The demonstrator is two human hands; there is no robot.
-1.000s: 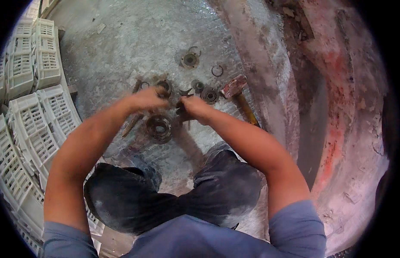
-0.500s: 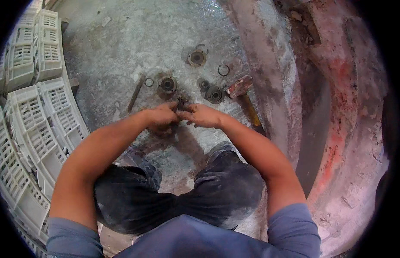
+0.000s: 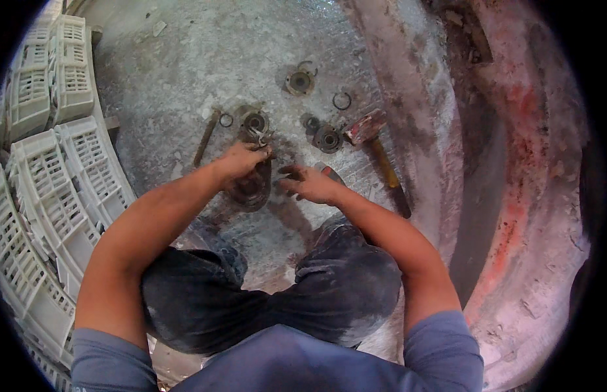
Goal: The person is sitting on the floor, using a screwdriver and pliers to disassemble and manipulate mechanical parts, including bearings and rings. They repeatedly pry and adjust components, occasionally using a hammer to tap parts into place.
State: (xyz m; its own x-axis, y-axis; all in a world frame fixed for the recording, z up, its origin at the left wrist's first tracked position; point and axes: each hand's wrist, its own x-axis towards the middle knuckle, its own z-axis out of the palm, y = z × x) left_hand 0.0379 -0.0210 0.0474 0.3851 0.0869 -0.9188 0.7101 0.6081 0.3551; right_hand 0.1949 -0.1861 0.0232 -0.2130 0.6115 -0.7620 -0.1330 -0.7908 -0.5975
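My left hand (image 3: 241,161) is closed, with a small bright metal piece (image 3: 259,136) showing at its fingertips; its exact kind is unclear. Just beyond lies a flanged round hub (image 3: 254,121) with a hole in its centre. Below the same hand, a larger dark round metal part (image 3: 250,193) rests on the floor, partly covered. My right hand (image 3: 308,183) hovers a little to the right, fingers loosely bent and apart. Beside its back edge shows a red and black object (image 3: 331,174), mostly hidden; I cannot tell whether it touches the hand.
A red-headed hammer (image 3: 382,160) lies at the right, next to a second flanged hub (image 3: 327,139). Another hub (image 3: 300,82) and a thin ring (image 3: 342,100) lie farther off. A metal rod (image 3: 207,138) and small ring (image 3: 226,120) sit left. White plastic crates (image 3: 75,72) line the left side.
My hands were together and have parted. The right moved slightly right and its fingers loosened. The bright metal piece, the large round part and the red and black object have come into sight.
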